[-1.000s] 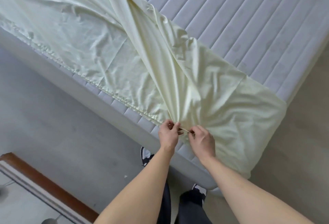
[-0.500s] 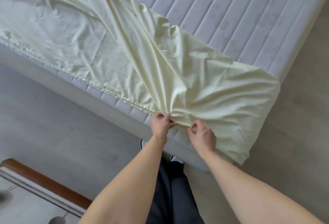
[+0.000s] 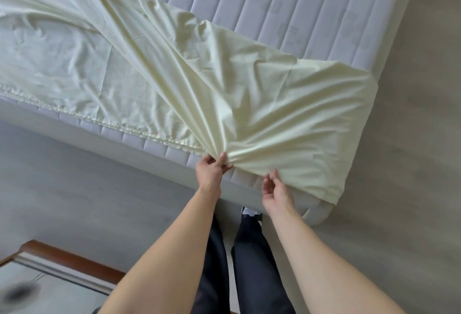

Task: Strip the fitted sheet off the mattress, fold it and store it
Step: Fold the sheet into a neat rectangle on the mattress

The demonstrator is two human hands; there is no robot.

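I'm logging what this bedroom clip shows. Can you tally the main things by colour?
Pale yellow: 1, the fitted sheet
Light grey: 1, the mattress
Dark: 2, trouser legs
Total: 4

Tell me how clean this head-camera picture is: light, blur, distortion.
Head view: soft, even daylight, no glare, only faint shadows in the folds of the fitted sheet. Left hand, right hand and mattress look sharp. The lower left corner is smeared, with a dark blurred blob. Wide-angle bending shows: the mattress edge runs tilted and the forearms loom large.
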